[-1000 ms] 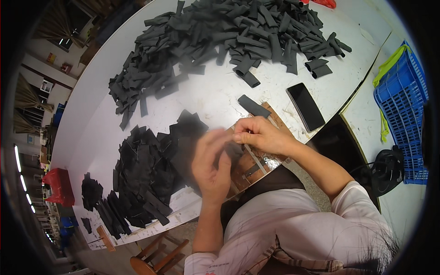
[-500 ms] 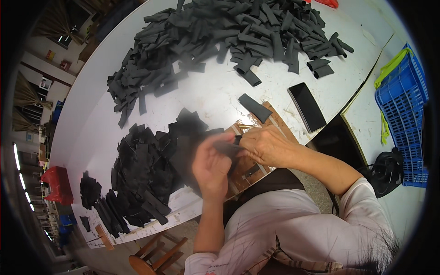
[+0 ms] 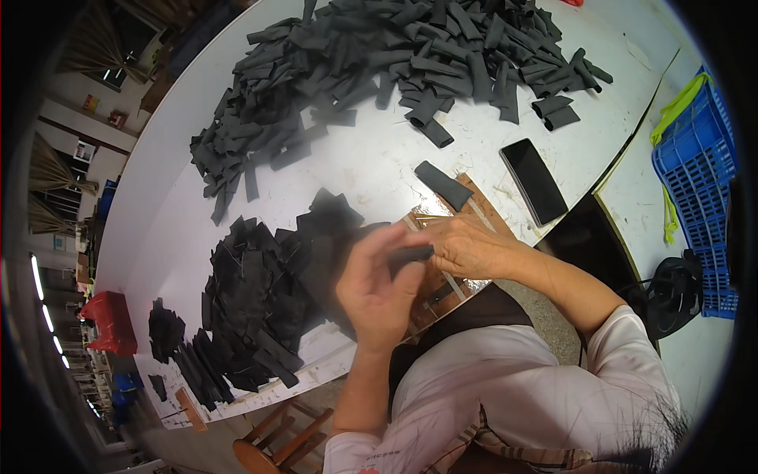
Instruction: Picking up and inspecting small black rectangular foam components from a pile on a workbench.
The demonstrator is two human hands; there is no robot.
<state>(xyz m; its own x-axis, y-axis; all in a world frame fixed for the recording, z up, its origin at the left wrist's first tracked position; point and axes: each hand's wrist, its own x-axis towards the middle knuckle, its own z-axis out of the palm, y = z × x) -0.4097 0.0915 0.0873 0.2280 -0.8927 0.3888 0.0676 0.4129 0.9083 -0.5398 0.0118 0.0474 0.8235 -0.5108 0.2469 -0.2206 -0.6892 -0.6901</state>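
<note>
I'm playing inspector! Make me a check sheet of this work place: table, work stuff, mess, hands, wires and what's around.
Surface: white table, scattered with specks.
Work things: a heap of dark tubes; a pile of flat pieces; a wooden board with one tube at its far end.
Clutter: phone, right of the board.
Left hand: blurred, around a dark piece.
Right hand: at that piece's end; fingertips hidden.
Cables: nothing seen for sure.
Surroundings: blue basket right; stool lower left.

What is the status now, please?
Left hand around dark fabric piece. Right hand at its end, grip hidden. Loose dark tube overlapping wooden board.
</note>
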